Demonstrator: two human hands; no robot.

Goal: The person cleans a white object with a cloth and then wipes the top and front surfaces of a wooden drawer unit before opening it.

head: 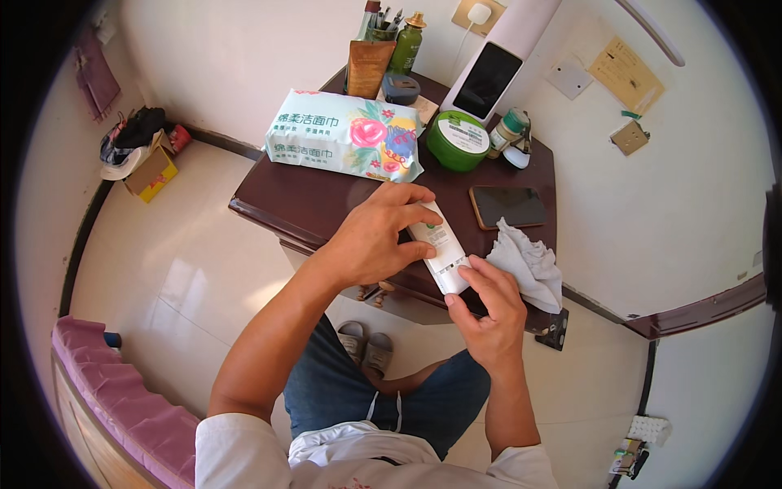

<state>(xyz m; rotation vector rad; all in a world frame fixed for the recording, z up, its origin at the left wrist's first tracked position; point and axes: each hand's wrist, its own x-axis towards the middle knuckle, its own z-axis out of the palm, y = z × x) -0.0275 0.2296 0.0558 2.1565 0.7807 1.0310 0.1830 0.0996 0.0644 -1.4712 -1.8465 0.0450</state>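
A flat white tube or bottle (441, 243) with small print lies slanted over the front of a dark red wooden cabinet top (305, 198). My left hand (382, 229) grips its upper part, fingers over the far edge and thumb on the near side. At its lower end, my right hand (492, 302) holds the white cap (453, 278) between thumb and fingers. A crumpled grey-white cloth (528, 266) lies just right of my right hand. Beyond it is a smartphone (508, 206), lying flat with its screen dark.
Behind my hands stand a pack of face tissues (345, 136), a green round tub (458, 140), a brown tube (369, 68), a green bottle (406, 44), a small green-capped jar (510, 128) and a white device with a dark screen (487, 79). Drawer knobs (383, 292) project below the top.
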